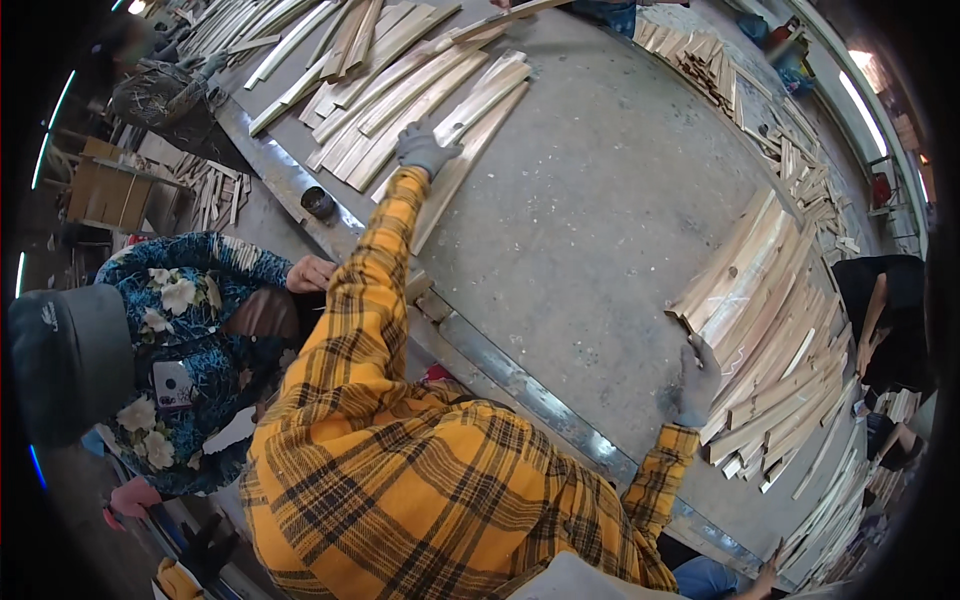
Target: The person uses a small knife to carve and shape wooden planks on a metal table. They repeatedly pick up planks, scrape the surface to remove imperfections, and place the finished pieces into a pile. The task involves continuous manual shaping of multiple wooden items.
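My left hand (428,150), in a grey glove, is stretched far forward over the wooden slats (390,115) at the upper left. Its fingers are apart, with the thumb out to the right, and they rest on or just above the slats' near ends. A long slat (470,168) lies along the right side of that group, beside the hand. My right hand (700,385), also grey-gloved, is at the left edge of a layered pile of wooden slats (770,330). Its fingers are extended towards the slat ends; whether they touch is unclear.
The grey table (570,230) has a metal edge strip (520,385). A dark round container (318,203) stands near that edge. At my left is a person in a flowered shirt (165,350); another person in black (880,310) is at the right. More slats (690,60) lie at the far side.
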`<state>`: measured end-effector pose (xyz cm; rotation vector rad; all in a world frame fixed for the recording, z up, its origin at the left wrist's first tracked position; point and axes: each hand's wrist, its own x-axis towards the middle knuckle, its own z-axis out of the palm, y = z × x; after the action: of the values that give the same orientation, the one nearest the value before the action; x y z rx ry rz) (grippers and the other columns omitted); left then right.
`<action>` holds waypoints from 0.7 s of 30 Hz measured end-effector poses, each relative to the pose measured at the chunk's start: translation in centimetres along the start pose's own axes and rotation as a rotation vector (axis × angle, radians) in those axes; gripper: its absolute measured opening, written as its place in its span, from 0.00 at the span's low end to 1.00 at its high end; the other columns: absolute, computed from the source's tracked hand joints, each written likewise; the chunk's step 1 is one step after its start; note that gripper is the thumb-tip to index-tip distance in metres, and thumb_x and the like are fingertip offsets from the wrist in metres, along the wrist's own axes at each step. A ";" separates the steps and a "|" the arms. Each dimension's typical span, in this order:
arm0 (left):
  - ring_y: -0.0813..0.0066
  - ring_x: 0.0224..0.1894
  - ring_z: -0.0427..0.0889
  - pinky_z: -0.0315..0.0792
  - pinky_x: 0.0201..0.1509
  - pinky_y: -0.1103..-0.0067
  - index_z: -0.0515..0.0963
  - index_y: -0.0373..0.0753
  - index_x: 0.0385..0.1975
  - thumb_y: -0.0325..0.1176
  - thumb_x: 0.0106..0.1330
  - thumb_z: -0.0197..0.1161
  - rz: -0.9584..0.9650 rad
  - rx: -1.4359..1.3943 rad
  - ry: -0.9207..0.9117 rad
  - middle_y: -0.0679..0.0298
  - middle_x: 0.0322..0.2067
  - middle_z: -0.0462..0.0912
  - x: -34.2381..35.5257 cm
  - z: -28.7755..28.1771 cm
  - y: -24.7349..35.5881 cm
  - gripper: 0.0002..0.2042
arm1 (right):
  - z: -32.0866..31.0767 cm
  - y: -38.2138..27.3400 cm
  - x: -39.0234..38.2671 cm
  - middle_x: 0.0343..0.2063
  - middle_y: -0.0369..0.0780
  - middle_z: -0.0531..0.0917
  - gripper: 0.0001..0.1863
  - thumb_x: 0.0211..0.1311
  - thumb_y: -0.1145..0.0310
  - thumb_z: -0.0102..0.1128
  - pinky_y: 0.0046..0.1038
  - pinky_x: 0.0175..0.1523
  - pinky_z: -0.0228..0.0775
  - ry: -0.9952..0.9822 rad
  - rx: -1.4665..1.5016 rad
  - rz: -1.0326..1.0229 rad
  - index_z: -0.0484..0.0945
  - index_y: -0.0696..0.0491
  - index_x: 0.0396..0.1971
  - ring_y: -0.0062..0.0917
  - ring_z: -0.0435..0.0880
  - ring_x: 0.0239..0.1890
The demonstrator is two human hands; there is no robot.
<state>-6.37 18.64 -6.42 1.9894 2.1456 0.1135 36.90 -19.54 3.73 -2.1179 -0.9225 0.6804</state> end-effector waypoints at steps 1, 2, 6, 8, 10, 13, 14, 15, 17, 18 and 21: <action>0.55 0.59 0.67 0.61 0.63 0.69 0.63 0.36 0.62 0.59 0.43 0.70 0.051 -0.105 -0.156 0.47 0.56 0.69 1.2 -1.3 -1.5 0.48 | 1.3 -1.2 0.0 0.40 0.38 0.82 0.16 0.61 0.70 0.60 0.22 0.47 0.71 -0.034 -0.051 -0.063 0.78 0.57 0.49 0.21 0.79 0.41; 0.55 0.57 0.70 0.64 0.61 0.70 0.66 0.36 0.60 0.60 0.40 0.72 0.101 -0.216 -0.307 0.47 0.53 0.72 1.6 -1.4 -1.9 0.48 | 1.8 -1.4 -0.2 0.41 0.39 0.82 0.16 0.60 0.71 0.61 0.22 0.47 0.71 -0.067 -0.104 -0.133 0.78 0.56 0.49 0.22 0.79 0.41; 0.54 0.46 0.79 0.73 0.49 0.71 0.80 0.34 0.41 0.56 0.36 0.75 0.165 -0.407 -0.247 0.45 0.41 0.80 4.4 3.2 -2.3 0.36 | 4.9 -2.2 -0.3 0.45 0.40 0.80 0.19 0.56 0.75 0.63 0.24 0.49 0.72 -0.118 -0.194 -0.233 0.78 0.52 0.50 0.25 0.79 0.46; 0.55 0.41 0.81 0.73 0.45 0.69 0.81 0.34 0.39 0.54 0.37 0.75 0.153 -0.387 -0.228 0.46 0.37 0.82 3.8 5.1 1.4 0.33 | 5.1 -1.6 -0.7 0.45 0.41 0.81 0.19 0.56 0.75 0.63 0.24 0.49 0.72 -0.088 -0.175 -0.278 0.78 0.53 0.50 0.26 0.79 0.46; 0.53 0.37 0.82 0.73 0.43 0.67 0.81 0.35 0.37 0.55 0.38 0.74 0.168 -0.340 -0.229 0.47 0.36 0.83 1.0 5.5 5.9 0.32 | 4.9 -3.1 -1.8 0.45 0.43 0.81 0.18 0.57 0.71 0.63 0.25 0.48 0.72 -0.088 -0.159 -0.173 0.78 0.54 0.49 0.28 0.80 0.46; 0.57 0.48 0.76 0.71 0.52 0.70 0.79 0.33 0.43 0.58 0.42 0.72 0.163 -0.144 -0.345 0.51 0.44 0.78 -4.2 6.7 13.1 0.35 | 4.8 -1.5 -2.5 0.42 0.44 0.83 0.18 0.57 0.66 0.63 0.27 0.48 0.72 -0.093 -0.221 -0.053 0.78 0.54 0.48 0.29 0.81 0.44; 0.57 0.50 0.74 0.70 0.53 0.71 0.78 0.34 0.44 0.59 0.43 0.72 0.218 -0.122 -0.309 0.52 0.45 0.77 -6.5 7.6 15.0 0.35 | 5.0 -1.6 -2.8 0.41 0.44 0.83 0.18 0.57 0.65 0.64 0.27 0.48 0.72 -0.085 -0.219 -0.063 0.78 0.54 0.47 0.29 0.82 0.43; 0.57 0.51 0.73 0.70 0.54 0.71 0.77 0.34 0.45 0.59 0.44 0.71 0.273 -0.097 -0.275 0.53 0.47 0.76 -9.1 8.2 16.5 0.35 | 5.4 -1.7 -3.4 0.39 0.45 0.83 0.18 0.57 0.64 0.64 0.28 0.48 0.72 -0.080 -0.215 -0.070 0.78 0.55 0.47 0.30 0.82 0.42; 0.57 0.51 0.72 0.68 0.56 0.71 0.76 0.34 0.46 0.59 0.46 0.71 0.309 -0.166 -0.356 0.51 0.46 0.76 -13.1 9.6 18.9 0.36 | 5.9 -1.9 -4.1 0.37 0.45 0.84 0.19 0.56 0.63 0.64 0.29 0.47 0.72 -0.065 -0.221 -0.072 0.79 0.55 0.46 0.31 0.82 0.41; 0.57 0.51 0.73 0.68 0.55 0.69 0.76 0.35 0.47 0.57 0.45 0.71 0.338 -0.174 -0.325 0.51 0.46 0.76 -15.4 8.6 19.5 0.35 | 6.1 -1.6 -4.5 0.37 0.45 0.84 0.19 0.56 0.63 0.64 0.29 0.47 0.72 -0.048 -0.230 -0.053 0.79 0.56 0.46 0.31 0.82 0.40; 0.51 0.51 0.72 0.70 0.52 0.66 0.73 0.39 0.52 0.55 0.41 0.73 0.444 -0.210 -0.313 0.49 0.49 0.74 -19.4 4.7 17.4 0.38 | 5.3 0.1 -5.3 0.37 0.45 0.83 0.18 0.57 0.63 0.63 0.30 0.47 0.72 0.032 -0.243 -0.019 0.79 0.56 0.46 0.32 0.82 0.39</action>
<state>12.79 0.42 -5.47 2.1533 1.4233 0.0845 30.08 -21.62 1.44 -2.3212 -1.0513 0.5457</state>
